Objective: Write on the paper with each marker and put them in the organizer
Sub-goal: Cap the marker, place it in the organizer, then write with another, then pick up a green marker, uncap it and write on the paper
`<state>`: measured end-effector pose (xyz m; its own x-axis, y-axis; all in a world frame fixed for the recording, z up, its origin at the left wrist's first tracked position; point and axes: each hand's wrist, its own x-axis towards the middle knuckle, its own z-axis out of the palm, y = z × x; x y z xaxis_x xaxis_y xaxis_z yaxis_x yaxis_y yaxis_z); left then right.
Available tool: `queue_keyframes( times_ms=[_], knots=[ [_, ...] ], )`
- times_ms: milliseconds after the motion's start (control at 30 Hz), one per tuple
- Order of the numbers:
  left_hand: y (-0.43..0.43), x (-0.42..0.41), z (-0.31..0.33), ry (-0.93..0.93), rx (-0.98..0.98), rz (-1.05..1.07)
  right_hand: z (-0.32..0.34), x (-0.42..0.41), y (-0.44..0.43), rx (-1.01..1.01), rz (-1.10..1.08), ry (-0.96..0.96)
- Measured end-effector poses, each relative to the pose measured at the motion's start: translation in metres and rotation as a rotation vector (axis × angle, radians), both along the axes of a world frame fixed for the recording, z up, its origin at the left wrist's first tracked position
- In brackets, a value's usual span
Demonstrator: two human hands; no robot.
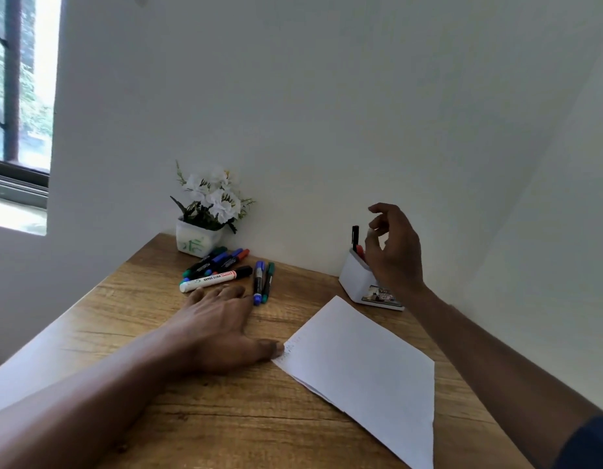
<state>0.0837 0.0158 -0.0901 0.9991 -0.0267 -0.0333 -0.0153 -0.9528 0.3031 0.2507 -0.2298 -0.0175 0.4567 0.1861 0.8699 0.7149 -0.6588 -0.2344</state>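
A white sheet of paper (364, 363) lies on the wooden table, with faint writing near its left corner. My left hand (222, 330) rests flat on the table, its thumb touching that corner and its fingertips close to a white marker (208, 281). Several more markers (222, 260) lie in a heap behind it, and a blue marker (258, 281) and a green marker (268, 282) lie side by side. My right hand (393, 252) hovers over the white organizer (356, 280), fingers loosely curled and holding nothing. A black marker (355, 236) and a red one stand in the organizer.
A white pot of white flowers (208, 211) stands at the table's back left corner against the wall. A window is at the far left. The wooden table (130, 319) ends at a left edge running diagonally.
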Motion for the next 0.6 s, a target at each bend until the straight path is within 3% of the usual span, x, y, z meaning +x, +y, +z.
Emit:
queue_keyframes(
  times_ms=[100, 400, 600],
  knots=[
    [-0.001, -0.001, 0.001, -0.005, 0.006, 0.001, -0.009, -0.023, 0.019, -0.038, 0.119, 0.070],
    [-0.001, -0.003, 0.000, -0.029, 0.008, -0.001, -0.030, -0.029, 0.115, -0.206, 0.037, 0.849],
    [-0.001, -0.002, -0.002, -0.039, 0.017, -0.002, -0.028, -0.014, 0.159, -0.349, -0.080, 0.931]
  ],
)
